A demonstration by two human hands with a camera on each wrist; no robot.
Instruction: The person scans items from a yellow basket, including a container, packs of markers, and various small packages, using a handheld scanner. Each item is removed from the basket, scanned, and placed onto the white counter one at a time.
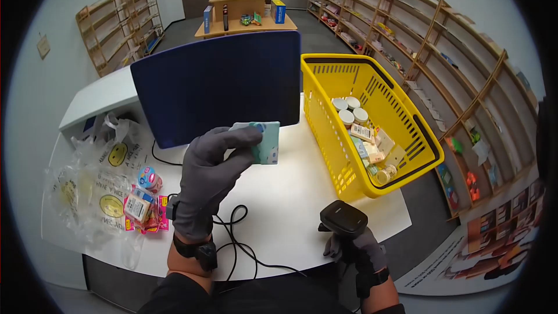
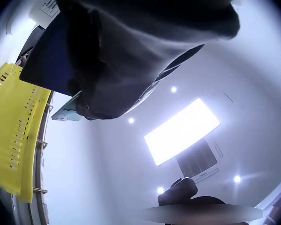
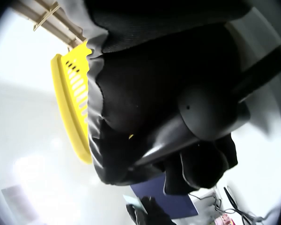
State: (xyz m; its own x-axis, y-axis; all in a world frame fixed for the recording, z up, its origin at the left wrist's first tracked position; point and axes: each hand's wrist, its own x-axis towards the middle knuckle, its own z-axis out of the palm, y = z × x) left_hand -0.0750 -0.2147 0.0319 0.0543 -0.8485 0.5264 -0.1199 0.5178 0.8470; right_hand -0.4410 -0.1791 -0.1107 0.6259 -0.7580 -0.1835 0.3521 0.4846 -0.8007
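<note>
In the head view my gloved left hand (image 1: 212,168) is raised over the white desk, in front of the dark monitor (image 1: 218,87). Its thumb and fingers pinch a small flat teal packet (image 1: 268,146), which sticks out to the right; the left wrist view shows only an edge of the packet (image 2: 68,112) below the glove. At the desk's front edge, my gloved right hand (image 1: 365,251) grips a black handheld barcode scanner (image 1: 343,218), its head tipped up. Fingers wrap the scanner's handle (image 3: 166,138) in the right wrist view.
A yellow basket (image 1: 328,151) with several white-lidded jars (image 1: 347,117) and small packages stands on the right. Clear plastic bags (image 1: 87,197) and pink-packed goods (image 1: 152,221) lie at the left. A black cable (image 1: 235,238) loops across the desk (image 1: 290,192). Shelves (image 1: 465,81) line the wall.
</note>
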